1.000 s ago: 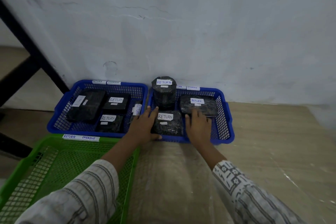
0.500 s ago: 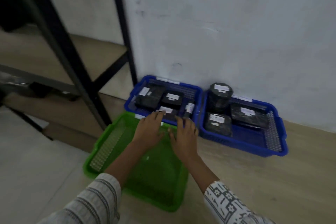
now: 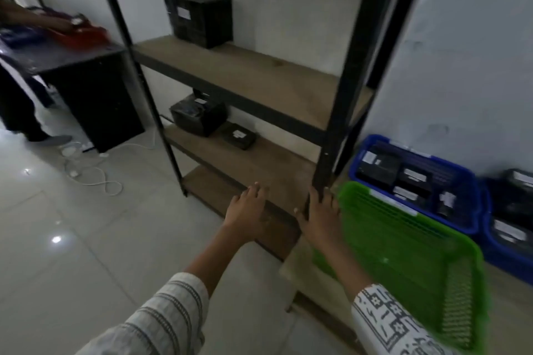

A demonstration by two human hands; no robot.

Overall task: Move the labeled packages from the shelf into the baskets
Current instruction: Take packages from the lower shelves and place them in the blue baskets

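Head view, and I'm looking down past both arms at the shelf (image 3: 245, 78). Far off to the left of my left hand (image 3: 247, 210), a dark surface (image 3: 63, 57) carries a red tray (image 3: 83, 34), and another person's arm reaches over it. White cables (image 3: 86, 173) trail on the floor tiles below. My left hand is spread flat, fingers open, holding nothing, hovering at the front edge of the lowest board. Up and beyond it, one big black package (image 3: 199, 17) with a white label stands on the upper board; under that, on the middle board, a second black package (image 3: 197, 117) and a flat small package (image 3: 239, 135) lie just beside each other. My right hand (image 3: 321, 213) is open too, fingers stretched, nothing in it, right up against the foot of the black front post (image 3: 340, 112); whether it actually touches the post I cannot tell, the picture is smeared. Just right of that hand sits the green basket (image 3: 409, 242), no packages inside. Beyond it, against the wall, the blue basket (image 3: 415, 181) holds several black labeled packages (image 3: 377, 168), and a second blue basket (image 3: 507, 228) at the far right edge holds more, blurred.
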